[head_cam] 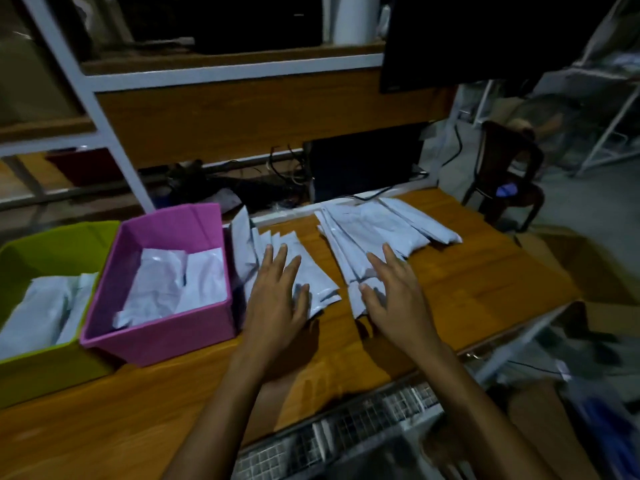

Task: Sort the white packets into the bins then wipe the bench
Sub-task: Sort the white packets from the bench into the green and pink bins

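A dim workroom with a white-framed wooden shelf unit (221, 119) at the back; in front of it runs an orange-brown wooden worktop (467, 271).

The left grip (277, 299), a bare hand, lies flat with its fingers straight and spread, palm down on a small fanned stack of white packets (320, 277). It presses on them and holds nothing; the thumb rests on the stack's near edge. The right grip (398, 299), also a bare hand, is flat too, with fingers straight and slightly apart. It rests on the near end of a larger fan of white packets (367, 230), which spreads away from its fingertips toward the back edge of the worktop. The two grips lie side by side, near each other but apart, with a strip of bare wood between the two stacks.

Just to the left of the left grip stands a pink bin (156, 341), touching the edge of the small stack, with crumpled white packets (173, 285) lying inside it. Further left, touching the pink bin, is a green bin (52, 375) that also holds pale packets (41, 306).

Beyond both grips, at the back of the worktop, is a dark box-like unit (363, 164) with tangled black cables (277, 168) to its left. Well off to the right of the right grip stands a dark chair (509, 174) on the floor. Below the wrists, under the worktop's near edge, is a wire-mesh rack (346, 427).
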The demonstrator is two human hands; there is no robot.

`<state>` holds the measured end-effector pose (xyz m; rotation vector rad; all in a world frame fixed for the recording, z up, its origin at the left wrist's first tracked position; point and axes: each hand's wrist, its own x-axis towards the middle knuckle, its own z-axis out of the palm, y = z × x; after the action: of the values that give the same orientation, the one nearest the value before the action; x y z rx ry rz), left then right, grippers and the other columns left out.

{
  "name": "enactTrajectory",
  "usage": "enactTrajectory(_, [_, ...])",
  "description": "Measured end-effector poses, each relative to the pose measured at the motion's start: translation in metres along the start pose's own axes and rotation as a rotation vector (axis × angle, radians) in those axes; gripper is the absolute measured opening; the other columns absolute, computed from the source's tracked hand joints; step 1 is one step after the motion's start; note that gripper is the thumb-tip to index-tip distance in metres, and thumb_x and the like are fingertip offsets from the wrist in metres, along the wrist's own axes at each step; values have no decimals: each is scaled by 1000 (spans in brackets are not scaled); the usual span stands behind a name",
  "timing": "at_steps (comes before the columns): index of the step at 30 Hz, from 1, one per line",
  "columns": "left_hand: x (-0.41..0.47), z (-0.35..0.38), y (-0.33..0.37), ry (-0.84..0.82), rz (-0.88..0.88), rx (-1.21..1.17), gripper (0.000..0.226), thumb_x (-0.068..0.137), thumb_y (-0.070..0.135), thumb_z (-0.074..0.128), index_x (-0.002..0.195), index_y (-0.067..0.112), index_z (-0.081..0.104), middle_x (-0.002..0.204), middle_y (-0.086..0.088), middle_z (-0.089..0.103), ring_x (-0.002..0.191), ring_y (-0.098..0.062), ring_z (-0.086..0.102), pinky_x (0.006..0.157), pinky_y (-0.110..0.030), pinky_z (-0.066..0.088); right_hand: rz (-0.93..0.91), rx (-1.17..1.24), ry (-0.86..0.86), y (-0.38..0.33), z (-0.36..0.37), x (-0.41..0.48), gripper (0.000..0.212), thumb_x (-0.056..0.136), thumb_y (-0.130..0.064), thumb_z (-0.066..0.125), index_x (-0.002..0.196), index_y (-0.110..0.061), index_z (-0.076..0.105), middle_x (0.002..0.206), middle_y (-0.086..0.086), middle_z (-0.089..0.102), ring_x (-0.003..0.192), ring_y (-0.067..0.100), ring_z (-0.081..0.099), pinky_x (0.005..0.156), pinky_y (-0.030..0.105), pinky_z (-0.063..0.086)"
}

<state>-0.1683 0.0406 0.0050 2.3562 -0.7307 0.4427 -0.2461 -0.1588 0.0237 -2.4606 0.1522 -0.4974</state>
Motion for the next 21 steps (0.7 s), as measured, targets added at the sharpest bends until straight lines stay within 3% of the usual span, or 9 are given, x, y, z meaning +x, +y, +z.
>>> enactTrajectory(4, [38, 34, 7, -34, 31, 33, 51, 93, 33, 47, 139, 11, 47, 158, -10, 26, 149, -26, 7, 115, -42, 22, 58, -63, 12, 37, -17, 24, 52, 98, -35, 50, 146, -20, 38, 161, 3, 17, 146, 24, 18, 110, 37, 29])
enactTrajectory(9, [101, 79, 7, -70, 70, 101, 51, 92, 30, 47, 137, 6, 49, 152, -20, 33, 145, -38, 20, 115, -48, 23, 120, -123, 41, 84, -26, 71, 52, 96, -33, 54, 144, -19, 41, 160, 5, 20, 144, 27, 23, 109, 40, 32])
enactTrajectory(15, [171, 142, 12, -124, -9, 124, 49, 97, 30, 48, 140, 8, 46, 156, -19, 27, 147, -34, 14, 117, -41, 19, 150, -167, 10, 129, -21, 138, 51, 95, -33, 55, 142, -19, 45, 159, 5, 25, 141, 27, 27, 110, 41, 33])
enactTrajectory(19, [197, 177, 15, -259, -1, 136, 50, 99, 27, 42, 142, 2, 42, 155, -22, 26, 146, -37, 18, 118, -42, 18, 147, -190, -69, 157, -3, 182, 50, 95, -31, 55, 141, -16, 46, 157, 9, 29, 139, 30, 33, 110, 42, 36])
enactTrajectory(21, [203, 199, 14, -339, -66, 135, 56, 97, 34, 38, 143, 3, 38, 151, -21, 32, 142, -40, 26, 117, -44, 23, 125, -235, -110, 171, 8, 202, 48, 97, -33, 52, 142, -18, 46, 157, 8, 28, 139, 29, 33, 109, 41, 36])
